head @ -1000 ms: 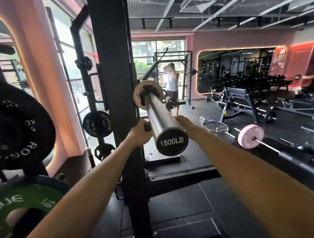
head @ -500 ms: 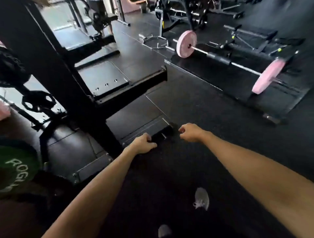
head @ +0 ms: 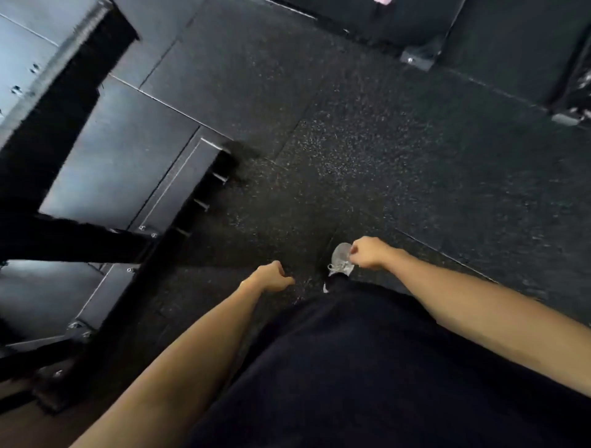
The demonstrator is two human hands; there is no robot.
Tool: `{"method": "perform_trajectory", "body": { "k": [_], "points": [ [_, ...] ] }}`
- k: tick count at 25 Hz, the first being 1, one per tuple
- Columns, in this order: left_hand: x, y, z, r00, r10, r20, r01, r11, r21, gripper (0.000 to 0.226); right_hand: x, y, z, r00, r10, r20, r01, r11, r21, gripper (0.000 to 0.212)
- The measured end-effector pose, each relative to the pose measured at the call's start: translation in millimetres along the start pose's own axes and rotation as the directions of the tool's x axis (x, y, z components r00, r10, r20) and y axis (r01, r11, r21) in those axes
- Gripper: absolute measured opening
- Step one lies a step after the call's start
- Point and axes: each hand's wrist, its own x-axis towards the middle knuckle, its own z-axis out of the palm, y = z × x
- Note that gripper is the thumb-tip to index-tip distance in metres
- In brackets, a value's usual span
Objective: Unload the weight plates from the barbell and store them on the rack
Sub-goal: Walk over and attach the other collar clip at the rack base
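I look straight down at the floor. No barbell or weight plate is in view, apart from a pink sliver [head: 382, 1] at the top edge. My left hand [head: 271, 277] hangs over the black rubber floor with its fingers curled in and nothing visible in it. My right hand [head: 367, 253] is a loose fist above my grey shoe [head: 341, 259], also with nothing visible in it. The two hands are apart. The rack's black base beam [head: 73, 238] lies at the left.
A dark metal floor platform [head: 121, 160] with bolted edge strips sits at the left beside the rack base. Another platform's corner bracket [head: 419, 57] is at the top right. Speckled rubber flooring [head: 399, 160] fills the middle. My black trousers [head: 351, 367] cover the bottom.
My view swung down from the barbell sleeve to the floor. Both hands left the sleeve, dropped and drew back toward my body. The black piece seen between them earlier is gone from sight.
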Motion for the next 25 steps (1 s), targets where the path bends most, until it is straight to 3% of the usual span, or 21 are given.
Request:
{"method": "perform_trajectory", "body": {
  "k": [2, 4, 10, 16, 20, 25],
  "points": [
    [15.1, 31.9, -15.4, 0.999, -0.041, -0.004, 0.041, 0.999, -0.007, 0.052, 10.0, 22.0, -22.1, 1.000, 0.009, 0.026, -0.008, 1.000, -0.016, 0.015],
    [28.6, 60.8, -41.3, 0.997, -0.050, -0.062, 0.047, 0.998, -0.045, 0.054, 19.9, 33.5, -55.6, 1.000, 0.020, 0.021, -0.019, 1.000, -0.018, 0.028],
    [73.0, 107.5, -139.5, 0.990, -0.035, -0.139, 0.015, 0.990, -0.137, 0.042, 75.4, 17.7, -170.1, 1.000, -0.011, -0.016, 0.012, 1.000, 0.029, 0.033],
    [146.6, 128.6, -240.2, 0.997, -0.028, -0.075, 0.010, 0.973, -0.230, 0.041, 160.6, -46.7, -279.6, 1.000, -0.025, -0.012, 0.025, 1.000, 0.016, 0.032],
    [194.4, 132.8, -373.8, 0.992, -0.015, -0.122, -0.008, 0.983, -0.186, 0.040, 221.6, -115.6, -384.4, 0.999, -0.013, -0.036, 0.012, 0.999, -0.038, 0.026],
    [230.5, 118.7, -509.5, 0.976, -0.043, -0.213, -0.008, 0.972, -0.234, 0.038, 277.8, -215.2, -492.3, 0.989, -0.105, -0.100, 0.092, 0.988, -0.128, 0.030]
  ]
}}
